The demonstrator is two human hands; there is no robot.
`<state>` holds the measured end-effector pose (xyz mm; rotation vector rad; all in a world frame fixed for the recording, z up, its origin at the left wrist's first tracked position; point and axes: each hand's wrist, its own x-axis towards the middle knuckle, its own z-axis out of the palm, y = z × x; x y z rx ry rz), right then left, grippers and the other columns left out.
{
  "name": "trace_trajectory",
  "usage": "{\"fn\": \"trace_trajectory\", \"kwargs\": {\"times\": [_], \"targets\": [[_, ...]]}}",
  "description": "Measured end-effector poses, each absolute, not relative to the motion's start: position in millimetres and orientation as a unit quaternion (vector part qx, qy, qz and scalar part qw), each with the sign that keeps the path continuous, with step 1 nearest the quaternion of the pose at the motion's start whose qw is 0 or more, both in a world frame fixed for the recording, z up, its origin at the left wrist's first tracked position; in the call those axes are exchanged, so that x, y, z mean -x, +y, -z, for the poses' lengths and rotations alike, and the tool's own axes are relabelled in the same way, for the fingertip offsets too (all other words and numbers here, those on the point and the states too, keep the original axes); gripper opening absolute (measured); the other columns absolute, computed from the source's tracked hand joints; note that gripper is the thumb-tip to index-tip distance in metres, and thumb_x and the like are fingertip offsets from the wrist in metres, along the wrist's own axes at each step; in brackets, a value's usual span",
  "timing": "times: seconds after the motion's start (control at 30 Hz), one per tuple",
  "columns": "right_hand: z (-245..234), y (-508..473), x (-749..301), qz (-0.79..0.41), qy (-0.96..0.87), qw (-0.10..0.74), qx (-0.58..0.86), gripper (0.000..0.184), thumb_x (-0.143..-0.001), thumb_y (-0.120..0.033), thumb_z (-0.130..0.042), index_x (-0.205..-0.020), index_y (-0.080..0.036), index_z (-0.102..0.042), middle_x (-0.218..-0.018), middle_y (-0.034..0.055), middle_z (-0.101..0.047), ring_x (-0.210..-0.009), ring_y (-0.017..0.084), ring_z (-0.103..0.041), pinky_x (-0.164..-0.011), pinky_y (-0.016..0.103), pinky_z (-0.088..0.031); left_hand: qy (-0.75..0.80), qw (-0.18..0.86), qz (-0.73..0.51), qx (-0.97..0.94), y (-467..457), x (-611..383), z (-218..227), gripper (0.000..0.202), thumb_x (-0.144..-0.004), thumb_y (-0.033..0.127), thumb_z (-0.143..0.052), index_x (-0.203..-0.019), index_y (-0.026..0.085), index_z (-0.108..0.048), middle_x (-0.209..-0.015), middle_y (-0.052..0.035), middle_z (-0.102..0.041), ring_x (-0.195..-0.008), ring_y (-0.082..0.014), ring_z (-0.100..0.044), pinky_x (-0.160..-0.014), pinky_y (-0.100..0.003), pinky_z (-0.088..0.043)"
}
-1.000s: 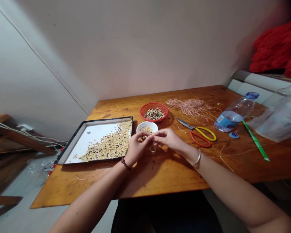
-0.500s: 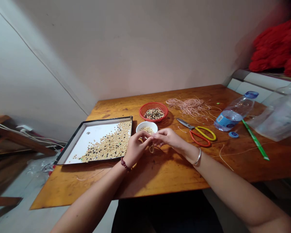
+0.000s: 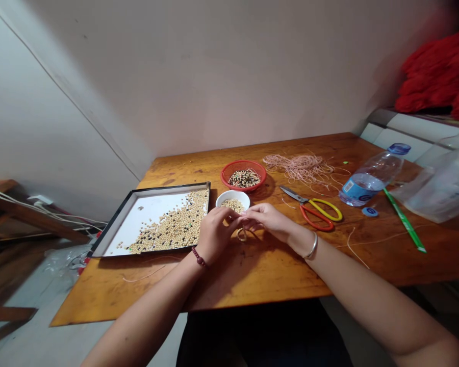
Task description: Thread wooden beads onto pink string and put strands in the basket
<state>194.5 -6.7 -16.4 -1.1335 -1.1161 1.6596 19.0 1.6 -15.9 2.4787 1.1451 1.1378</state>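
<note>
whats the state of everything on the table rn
left hand, fingers meeting the other hand
right hand, fingertips pinched together
beaded loop, hanging just below the hands
white bowl, upright, holding beads
red basket, holding dark and pale beads
black-rimmed tray, beads spread over its right side
scissors, blades closed
water bottle, on its side, partly filled
pink cord, loose tangle
</note>
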Motion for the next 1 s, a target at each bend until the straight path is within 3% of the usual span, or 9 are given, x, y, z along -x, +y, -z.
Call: {"fn": "trace_trajectory", "kwargs": {"times": [0.33, 0.63, 0.77, 1.0], "targets": [[12.2, -6.9, -191.9, -0.673, -0.395, 0.433, 0.451, 0.015, -0.079, -0.025, -0.066, -0.072, -0.012, -0.069, -0.068, 0.0048, -0.071, -0.057, 0.008, -0.065, -0.055, 0.016, -0.048, 0.370, 0.090, -0.397, -0.835, 0.6, -20.2, 17.8, 0.015, -0.086, 0.031, -0.061, -0.078, 0.018, -0.061, -0.072, -0.0008, -0.062, -0.066, -0.0124, -0.055, -0.061, -0.023, -0.042], [14.8, -5.7, -192.4, -0.648, -0.398, 0.456, 0.463, 0.016, -0.078, -0.027, -0.069, -0.072, -0.012, -0.070, -0.069, 0.0058, -0.072, -0.059, 0.010, -0.066, -0.054, 0.017, -0.050, 0.333, 0.035, -0.368, -0.868, -1.5, -19.8, 15.7, 0.017, -0.091, 0.027, -0.053, -0.084, 0.018, -0.066, -0.078, -0.0044, -0.065, -0.073, -0.0152, -0.055, -0.068, -0.028, -0.045], [13.6, -6.0, -191.8, -0.635, -0.401, 0.460, 0.473, 0.015, -0.077, -0.026, -0.069, -0.073, -0.011, -0.071, -0.070, 0.0064, -0.072, -0.060, 0.010, -0.067, -0.055, 0.017, -0.051, 0.358, 0.116, -0.368, -0.850, -2.1, -20.5, 12.3, 0.021, -0.092, 0.027, -0.049, -0.085, 0.018, -0.067, -0.080, -0.0050, -0.066, -0.074, -0.0145, -0.057, -0.064, -0.026, -0.046], [16.3, -6.0, -191.6, -0.605, -0.437, 0.471, 0.471, 0.019, -0.073, -0.031, -0.072, -0.075, -0.012, -0.072, -0.069, 0.0054, -0.072, -0.060, 0.012, -0.065, -0.056, 0.020, -0.052, 0.417, 0.269, -0.374, -0.784, 0.2, -22.9, 14.6, 0.021, -0.081, 0.038, -0.064, -0.085, 0.018, -0.070, -0.075, -0.0027, -0.069, -0.062, -0.0108, -0.057, -0.053, -0.021, -0.044]]}}
